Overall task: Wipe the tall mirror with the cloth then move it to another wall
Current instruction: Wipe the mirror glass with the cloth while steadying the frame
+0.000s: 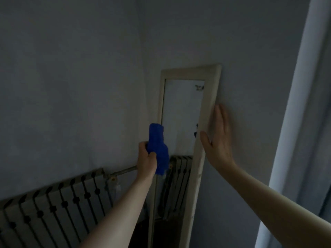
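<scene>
A tall mirror point(180, 111) in a pale wooden frame leans against the grey wall in a corner, tilted a little to the right at the top. My left hand point(146, 161) is closed around a bunched blue cloth point(158, 149), held up at the mirror's left frame edge. My right hand point(217, 138) is flat with fingers apart, its thumb by the mirror's right frame edge and its fingers against the wall beside it. The glass reflects a radiator and pale wall.
A dark ribbed radiator point(59, 206) runs along the left wall below my left arm, with a pipe point(123, 171) leading toward the corner. A pale curtain point(300, 122) hangs at the right edge.
</scene>
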